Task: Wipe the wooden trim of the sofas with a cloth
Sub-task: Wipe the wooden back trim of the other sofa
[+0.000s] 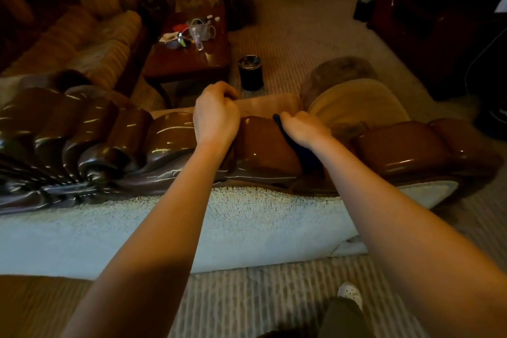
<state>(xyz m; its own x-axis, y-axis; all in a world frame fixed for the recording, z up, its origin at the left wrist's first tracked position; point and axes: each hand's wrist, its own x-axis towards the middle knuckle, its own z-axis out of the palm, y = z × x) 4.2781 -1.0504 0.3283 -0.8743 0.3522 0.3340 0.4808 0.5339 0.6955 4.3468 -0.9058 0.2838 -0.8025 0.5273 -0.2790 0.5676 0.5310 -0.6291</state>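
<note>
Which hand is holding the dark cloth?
The right hand grips the dark cloth on the wooden trim; the left hand holds no cloth.

Single head-worn wide-angle view, no second view to overlap. Looks forward and steeply down from behind the sofa back (170,230), close over its carved wooden trim (90,143). Both forearms run up from the bottom edge to mid-frame. Farther off: coffee table (189,60) and carpet (296,35). Edges bend with lens distortion.
</note>
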